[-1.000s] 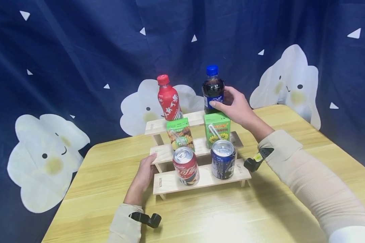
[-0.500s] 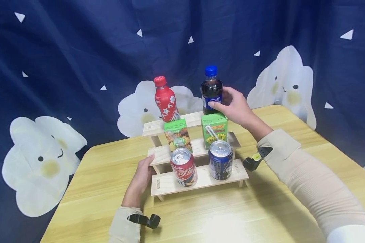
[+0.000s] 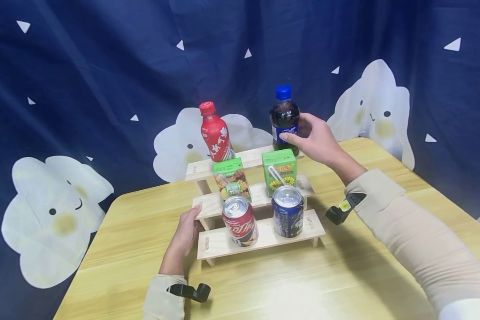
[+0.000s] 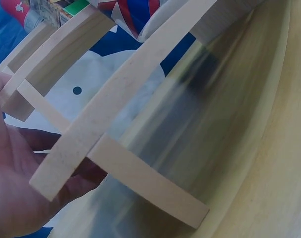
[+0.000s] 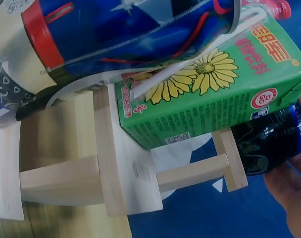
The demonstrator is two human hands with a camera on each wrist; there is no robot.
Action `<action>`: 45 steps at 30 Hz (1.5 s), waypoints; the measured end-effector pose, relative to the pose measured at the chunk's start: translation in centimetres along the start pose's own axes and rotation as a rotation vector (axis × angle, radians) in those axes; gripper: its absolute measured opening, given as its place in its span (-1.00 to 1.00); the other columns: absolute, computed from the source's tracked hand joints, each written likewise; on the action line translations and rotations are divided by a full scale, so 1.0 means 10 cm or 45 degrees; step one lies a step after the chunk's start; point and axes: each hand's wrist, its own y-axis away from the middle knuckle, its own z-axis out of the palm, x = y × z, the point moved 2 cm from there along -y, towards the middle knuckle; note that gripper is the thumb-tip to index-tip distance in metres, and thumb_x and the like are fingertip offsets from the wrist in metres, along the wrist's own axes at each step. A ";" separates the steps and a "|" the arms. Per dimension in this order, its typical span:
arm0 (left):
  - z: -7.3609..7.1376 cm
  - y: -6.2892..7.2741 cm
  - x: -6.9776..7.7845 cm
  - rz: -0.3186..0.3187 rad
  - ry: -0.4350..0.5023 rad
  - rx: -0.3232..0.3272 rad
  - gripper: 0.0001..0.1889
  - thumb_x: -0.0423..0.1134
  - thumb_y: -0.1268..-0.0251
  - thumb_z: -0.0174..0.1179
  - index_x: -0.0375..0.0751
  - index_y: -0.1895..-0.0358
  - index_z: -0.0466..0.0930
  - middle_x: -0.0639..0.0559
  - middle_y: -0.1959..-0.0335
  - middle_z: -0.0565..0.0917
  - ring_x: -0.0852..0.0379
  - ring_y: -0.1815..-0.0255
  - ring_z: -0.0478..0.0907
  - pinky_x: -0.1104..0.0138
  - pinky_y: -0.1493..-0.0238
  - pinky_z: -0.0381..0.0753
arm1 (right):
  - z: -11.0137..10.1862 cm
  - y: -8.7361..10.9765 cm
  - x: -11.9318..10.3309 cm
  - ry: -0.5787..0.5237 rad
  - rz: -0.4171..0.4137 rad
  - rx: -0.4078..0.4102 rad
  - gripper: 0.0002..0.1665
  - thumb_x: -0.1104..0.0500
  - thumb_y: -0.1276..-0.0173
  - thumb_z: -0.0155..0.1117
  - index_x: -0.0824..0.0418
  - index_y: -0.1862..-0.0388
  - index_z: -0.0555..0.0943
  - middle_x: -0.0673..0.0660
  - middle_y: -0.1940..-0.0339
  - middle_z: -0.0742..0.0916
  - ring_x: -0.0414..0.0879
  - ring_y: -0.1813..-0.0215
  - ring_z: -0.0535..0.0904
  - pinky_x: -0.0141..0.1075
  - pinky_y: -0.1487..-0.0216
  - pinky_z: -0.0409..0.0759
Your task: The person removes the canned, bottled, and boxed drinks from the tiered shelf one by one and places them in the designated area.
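A three-step wooden rack [image 3: 262, 233] stands on the table. With the thumb on its middle step, my left hand [image 3: 184, 233] grips the rack's left side, and the left wrist view shows fingers behind the wooden frame [image 4: 116, 94]. My right hand [image 3: 320, 138] holds a dark cola bottle [image 3: 285, 116] with a blue cap and label, at the right of the top step. To its left, a red bottle [image 3: 218, 138] occupies the same step. Two green drink cartons, a left one [image 3: 232, 182] and a right one [image 3: 280, 173], sit on the middle step.
On the lowest step are a red can [image 3: 240, 224] and a dark blue can [image 3: 288, 215]. The light wood table [image 3: 136, 231] extends around the rack. Behind it hangs a dark blue curtain [image 3: 104, 58] with smiling clouds.
The cola bottle has shifted right along the top step with my right hand. My left hand keeps its grip on the rack. The head view has turned slightly.
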 end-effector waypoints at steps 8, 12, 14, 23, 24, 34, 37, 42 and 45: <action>-0.01 0.01 -0.01 0.017 0.026 0.034 -0.50 -0.09 -0.47 -0.26 -0.53 -0.08 0.38 0.07 0.28 0.63 0.15 0.21 0.59 0.29 0.12 0.53 | -0.04 0.01 0.00 0.069 -0.015 0.052 -0.19 -0.15 -0.14 0.37 0.23 -0.26 0.39 0.22 -0.06 0.63 0.07 -0.06 0.58 -0.04 -0.11 0.48; 0.00 0.00 -0.01 0.017 0.024 0.021 -0.50 -0.08 -0.47 -0.26 -0.52 -0.09 0.39 0.07 0.27 0.63 0.13 0.19 0.59 0.29 0.11 0.53 | -0.07 0.02 0.02 0.102 -0.021 0.074 -0.20 -0.14 -0.15 0.37 0.26 -0.25 0.39 0.25 -0.06 0.63 0.09 -0.04 0.57 -0.03 -0.10 0.48; 0.00 0.00 -0.01 0.017 0.026 0.017 -0.50 -0.08 -0.48 -0.26 -0.51 -0.09 0.39 0.07 0.27 0.63 0.13 0.19 0.59 0.29 0.10 0.53 | -0.09 0.02 0.02 0.103 -0.024 0.082 -0.20 -0.13 -0.14 0.38 0.28 -0.25 0.40 0.26 -0.05 0.63 0.10 -0.03 0.58 -0.04 -0.08 0.49; 0.00 0.01 -0.02 0.014 0.026 0.017 -0.50 -0.09 -0.47 -0.27 -0.53 -0.10 0.37 0.06 0.27 0.63 0.15 0.21 0.59 0.28 0.11 0.54 | -0.14 0.03 0.04 0.135 -0.035 0.130 -0.18 -0.15 -0.13 0.38 0.28 -0.24 0.40 0.24 -0.03 0.64 0.07 -0.01 0.59 -0.06 -0.05 0.48; 0.00 0.01 -0.02 0.014 0.022 0.016 -0.49 -0.09 -0.47 -0.28 -0.53 -0.11 0.37 0.05 0.27 0.63 0.15 0.21 0.59 0.28 0.11 0.53 | -0.15 0.04 0.05 0.136 -0.035 0.138 -0.18 -0.15 -0.12 0.38 0.29 -0.24 0.40 0.25 -0.03 0.64 0.08 -0.01 0.59 -0.06 -0.05 0.48; 0.00 0.01 -0.01 0.017 0.002 0.000 -0.48 -0.08 -0.48 -0.29 -0.54 -0.13 0.35 0.00 0.21 0.63 0.16 0.18 0.59 0.27 0.06 0.53 | -0.26 0.08 0.11 0.171 -0.033 0.238 -0.16 -0.19 -0.07 0.40 0.29 -0.20 0.44 0.26 -0.01 0.66 0.09 -0.03 0.59 -0.03 -0.07 0.42; 0.00 0.02 -0.01 0.015 -0.001 -0.003 -0.47 -0.08 -0.48 -0.29 -0.54 -0.14 0.35 -0.02 0.19 0.63 0.16 0.17 0.59 0.27 0.05 0.52 | -0.29 0.09 0.13 0.162 -0.026 0.252 -0.16 -0.20 -0.07 0.40 0.29 -0.20 0.44 0.27 -0.02 0.65 0.11 -0.06 0.58 -0.01 -0.11 0.40; 0.00 0.00 -0.01 0.013 0.012 -0.007 -0.48 -0.08 -0.48 -0.28 -0.53 -0.13 0.36 -0.02 0.20 0.63 0.09 0.14 0.59 0.23 0.04 0.52 | -0.36 0.11 0.16 0.144 0.010 0.274 -0.18 -0.23 -0.08 0.38 0.28 -0.18 0.46 0.27 -0.03 0.65 0.12 -0.07 0.57 0.00 -0.15 0.37; 0.00 0.00 -0.01 0.016 0.017 -0.006 -0.48 -0.07 -0.48 -0.28 -0.53 -0.12 0.37 0.00 0.21 0.63 0.07 0.14 0.59 0.22 0.04 0.52 | -0.38 0.11 0.18 0.131 0.022 0.293 -0.20 -0.22 -0.09 0.38 0.28 -0.15 0.48 0.27 -0.01 0.66 0.10 -0.05 0.58 -0.02 -0.16 0.37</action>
